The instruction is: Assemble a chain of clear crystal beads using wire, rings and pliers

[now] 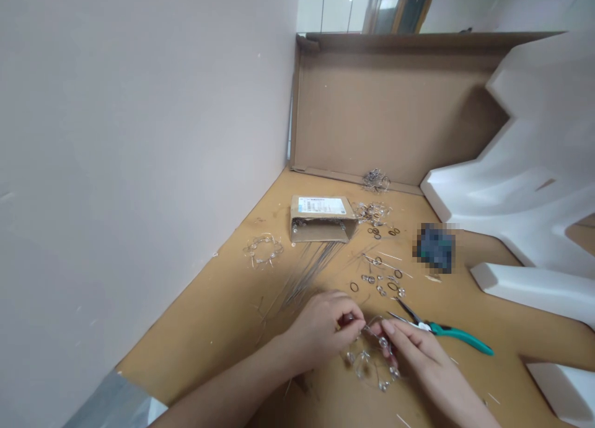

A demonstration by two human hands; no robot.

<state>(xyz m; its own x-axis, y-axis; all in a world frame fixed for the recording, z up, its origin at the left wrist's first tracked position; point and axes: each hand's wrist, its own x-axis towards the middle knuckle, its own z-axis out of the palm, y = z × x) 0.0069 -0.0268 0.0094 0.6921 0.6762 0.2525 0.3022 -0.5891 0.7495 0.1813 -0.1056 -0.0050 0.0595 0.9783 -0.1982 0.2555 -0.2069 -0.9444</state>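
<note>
At the lower middle of the head view, a loop of thin wire with clear beads [383, 386] hangs between both hands. My left hand [328, 323] is closed, pinching the wire at the loop's upper edge between thumb and index finger. Just to its right, my right hand [416, 347] is closed on the beaded side of the same loop. Pliers with green handles [460, 336] lie beside the right hand, their jaws opened and partly behind its fingers. Loose clear beads [381, 290] and small dark rings [393, 286] are scattered beyond the hands.
A small labelled cardboard box [320, 227] lies open toward me, with straight wires [313, 270] in front. Another beaded wire ring [263, 249] is at left. Wire tangles [374, 212] lie right of the box. White foam pieces [534, 292] and a large cardboard tray [395, 106] stand around; one item is pixelated.
</note>
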